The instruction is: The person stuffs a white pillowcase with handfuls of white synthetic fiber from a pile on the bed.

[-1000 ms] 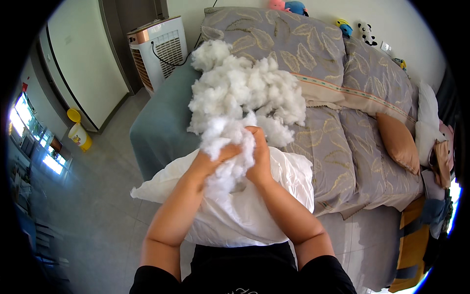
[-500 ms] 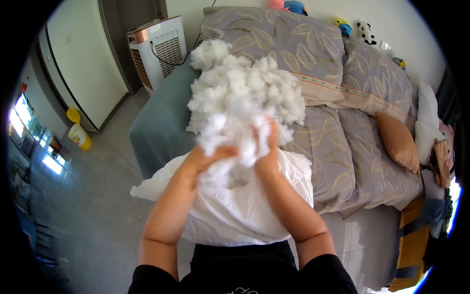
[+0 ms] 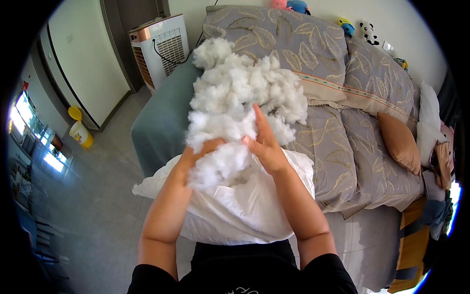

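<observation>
Both hands are gripping a stuffing wad point(image 3: 220, 157) btwn them, left hand point(image 3: 196, 154) clenched under it, right hand point(image 3: 262, 142) pressing its side w/ fingers straight, just above the pillowcase point(image 3: 245, 206) opening.

No packages, labels, signs or screens in view
</observation>
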{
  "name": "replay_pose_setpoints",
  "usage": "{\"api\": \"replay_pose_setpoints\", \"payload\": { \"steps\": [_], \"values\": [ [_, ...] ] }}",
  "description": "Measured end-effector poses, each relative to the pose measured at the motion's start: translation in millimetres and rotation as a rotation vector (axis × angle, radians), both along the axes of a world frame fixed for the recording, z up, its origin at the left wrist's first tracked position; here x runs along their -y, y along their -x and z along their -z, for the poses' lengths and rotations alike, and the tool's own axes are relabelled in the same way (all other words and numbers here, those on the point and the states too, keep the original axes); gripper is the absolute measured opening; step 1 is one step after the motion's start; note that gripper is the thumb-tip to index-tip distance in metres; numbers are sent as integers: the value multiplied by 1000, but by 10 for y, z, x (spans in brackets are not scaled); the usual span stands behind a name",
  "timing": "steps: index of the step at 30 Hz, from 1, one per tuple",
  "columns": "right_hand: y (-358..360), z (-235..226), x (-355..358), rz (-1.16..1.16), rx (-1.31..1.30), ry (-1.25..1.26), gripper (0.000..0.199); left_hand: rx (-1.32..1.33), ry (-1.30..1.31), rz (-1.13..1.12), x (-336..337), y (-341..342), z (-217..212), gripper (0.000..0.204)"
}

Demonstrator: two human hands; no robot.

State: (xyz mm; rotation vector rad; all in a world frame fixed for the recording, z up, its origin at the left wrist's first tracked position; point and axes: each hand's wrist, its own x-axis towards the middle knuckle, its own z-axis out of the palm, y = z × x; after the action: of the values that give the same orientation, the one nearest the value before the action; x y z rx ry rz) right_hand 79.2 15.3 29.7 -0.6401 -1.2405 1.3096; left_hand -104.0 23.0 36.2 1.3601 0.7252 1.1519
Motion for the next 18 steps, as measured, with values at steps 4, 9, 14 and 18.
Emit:
{"api": "replay_pose_setpoints", "payload": {
  "steps": [4, 9, 14, 18],
  "values": [
    [-22, 337, -183, -161, -130, 82, 48, -3, -163, 70, -81, -32, 181, 37],
    [-183, 83, -169, 340, -57, 67, 33, 78, -46, 35, -263, 246, 341, 32],
    [-143, 130, -74, 330, 347, -311, 48, 365, 134, 29, -305, 118, 306, 28],
    [275, 247, 13, 370, 326, -433, 39, -17, -207, -159, -346, -15, 514, 23]
  ]
}}
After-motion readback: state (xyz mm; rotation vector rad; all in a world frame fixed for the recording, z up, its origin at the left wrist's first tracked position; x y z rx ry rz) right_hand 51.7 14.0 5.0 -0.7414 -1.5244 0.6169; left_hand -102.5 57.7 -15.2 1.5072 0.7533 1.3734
